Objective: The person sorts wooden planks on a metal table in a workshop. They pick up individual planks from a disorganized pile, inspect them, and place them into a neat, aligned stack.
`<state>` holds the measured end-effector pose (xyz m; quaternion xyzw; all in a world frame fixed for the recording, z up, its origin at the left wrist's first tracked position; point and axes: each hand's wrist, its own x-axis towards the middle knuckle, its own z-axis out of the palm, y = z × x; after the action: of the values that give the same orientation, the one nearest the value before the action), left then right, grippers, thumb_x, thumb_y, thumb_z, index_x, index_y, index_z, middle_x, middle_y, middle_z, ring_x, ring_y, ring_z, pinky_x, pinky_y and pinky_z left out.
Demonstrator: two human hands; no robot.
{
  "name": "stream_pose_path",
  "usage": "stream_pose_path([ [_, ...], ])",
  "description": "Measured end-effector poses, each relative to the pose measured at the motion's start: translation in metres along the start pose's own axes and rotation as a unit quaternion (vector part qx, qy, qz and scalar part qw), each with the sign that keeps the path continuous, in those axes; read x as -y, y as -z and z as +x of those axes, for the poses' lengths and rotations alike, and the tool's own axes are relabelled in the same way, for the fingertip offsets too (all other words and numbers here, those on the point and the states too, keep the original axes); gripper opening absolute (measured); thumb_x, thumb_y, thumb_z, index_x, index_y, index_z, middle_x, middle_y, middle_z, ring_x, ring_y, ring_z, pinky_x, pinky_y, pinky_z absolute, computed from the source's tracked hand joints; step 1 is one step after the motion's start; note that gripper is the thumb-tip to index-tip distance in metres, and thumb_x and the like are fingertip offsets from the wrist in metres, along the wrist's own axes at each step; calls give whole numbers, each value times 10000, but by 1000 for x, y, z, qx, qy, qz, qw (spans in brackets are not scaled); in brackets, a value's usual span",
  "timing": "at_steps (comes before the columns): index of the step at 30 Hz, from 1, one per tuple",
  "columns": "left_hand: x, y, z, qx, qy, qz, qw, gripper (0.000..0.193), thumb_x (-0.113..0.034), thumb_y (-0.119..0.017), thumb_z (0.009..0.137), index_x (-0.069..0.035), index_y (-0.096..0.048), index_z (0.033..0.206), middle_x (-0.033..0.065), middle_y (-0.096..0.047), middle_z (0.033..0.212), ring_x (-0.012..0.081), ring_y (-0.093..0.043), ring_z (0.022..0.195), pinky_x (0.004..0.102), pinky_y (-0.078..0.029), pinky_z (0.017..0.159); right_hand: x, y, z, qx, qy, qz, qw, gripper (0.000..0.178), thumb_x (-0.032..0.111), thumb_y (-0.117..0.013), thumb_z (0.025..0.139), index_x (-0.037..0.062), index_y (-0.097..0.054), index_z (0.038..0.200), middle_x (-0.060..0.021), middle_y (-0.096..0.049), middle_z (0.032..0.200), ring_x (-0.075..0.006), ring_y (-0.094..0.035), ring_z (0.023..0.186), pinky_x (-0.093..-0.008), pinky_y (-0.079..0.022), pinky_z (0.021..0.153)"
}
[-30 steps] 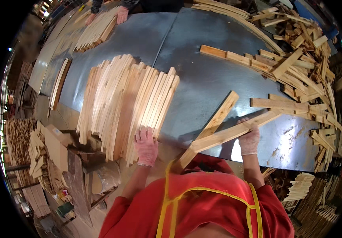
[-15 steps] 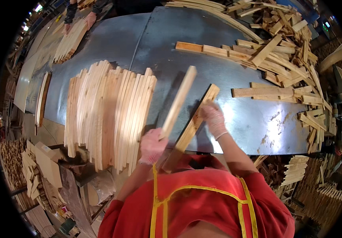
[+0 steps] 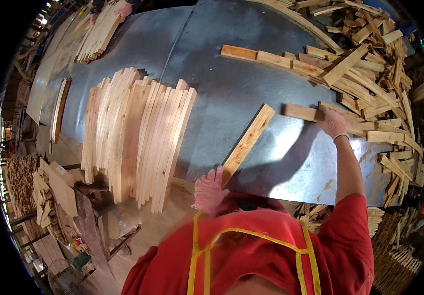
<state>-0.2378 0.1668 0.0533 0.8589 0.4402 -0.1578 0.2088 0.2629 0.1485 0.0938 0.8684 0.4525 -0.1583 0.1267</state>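
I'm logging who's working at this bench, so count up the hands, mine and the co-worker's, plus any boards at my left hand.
Your hands: 2, the left hand and the right hand
Co-worker's hands: 2
Boards at your left hand: 1, a loose wooden board
Total: 5

Grey metal table (glinting), tan floor

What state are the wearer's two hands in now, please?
Left hand: at near end of lone plank; grip unclear.
Right hand: closed on another plank, near the wood pile.
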Motion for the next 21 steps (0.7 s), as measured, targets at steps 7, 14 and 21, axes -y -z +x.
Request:
stream_pose_path([
  [7,58,-10,-5,-85,-1,-142,986,642,-183,-657,831,-45,-547,1449,218,-627,1344,441,-652,1162,526,-516,1036,83,14,-24,70,66,874,476,639,527,-769,946,15,-599,1288,-196,-733,1068,-319,-729,903,-456,-628,852],
  [14,136,16,-29,-280,102,69,952,575,-213,-714,834,-49,-583,1370,148,-517,1458,366,-445,1418,552,-330,1206,167,-48,-34,120,15,968,221,506,425,-633,1038,-9,-576,1292,-230,-669,1102,-349,-677,958,-504,-598,884],
  [21,61,30,0,-131,-44,-362,922,746,-371,-791,876,-20,-547,1486,193,-693,1302,352,-678,1126,406,-539,1011,221,-50,-46,94,-39,966,238,482,437,-563,1082,-9,-554,1263,-207,-673,1051,-317,-685,885,-452,-617,791],
])
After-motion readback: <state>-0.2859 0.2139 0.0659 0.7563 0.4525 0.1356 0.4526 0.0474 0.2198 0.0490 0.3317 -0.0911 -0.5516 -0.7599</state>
